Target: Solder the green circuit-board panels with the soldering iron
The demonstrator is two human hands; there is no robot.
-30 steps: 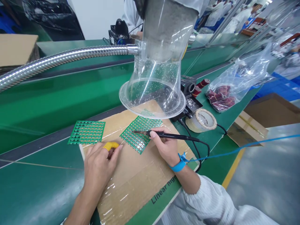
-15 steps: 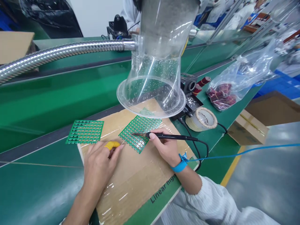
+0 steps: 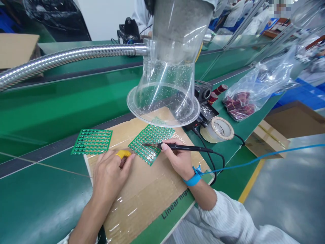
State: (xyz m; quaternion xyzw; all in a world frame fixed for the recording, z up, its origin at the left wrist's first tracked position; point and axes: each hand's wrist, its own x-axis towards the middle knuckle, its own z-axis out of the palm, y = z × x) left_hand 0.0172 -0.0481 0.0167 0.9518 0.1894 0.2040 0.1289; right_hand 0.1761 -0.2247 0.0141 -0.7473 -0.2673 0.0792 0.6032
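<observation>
My right hand (image 3: pixel 179 162), a blue strap (image 3: pixel 194 178) around its wrist, grips a black-handled soldering iron (image 3: pixel 185 147). The iron's tip rests at the green circuit board panel (image 3: pixel 148 154), touching it or just above it. Between thumb and forefinger, my left hand (image 3: pixel 108 174) pinches a thin solder wire (image 3: pixel 56 166); its short end points at the board near the tip. The wire trails off to the left behind this hand. A yellow finger cot (image 3: pixel 123 154) covers one left finger. Beyond the left knuckles lies a second green panel (image 3: pixel 92 141).
Tape-covered cardboard (image 3: pixel 142 203) lies under the board. A clear fume hood (image 3: pixel 165 98) on a metal hose (image 3: pixel 83 54) hangs over the far end. To the right are an iron stand (image 3: pixel 203 93), a tape roll (image 3: pixel 218 130), a bag of dark red bundles (image 3: pixel 241 103) and a carton (image 3: pixel 266 139).
The trailing solder wire has swung higher at the left, and the blue strap's cord has shifted upward at the right. Both hands stay nearly in place, the iron's tip still at the board.
</observation>
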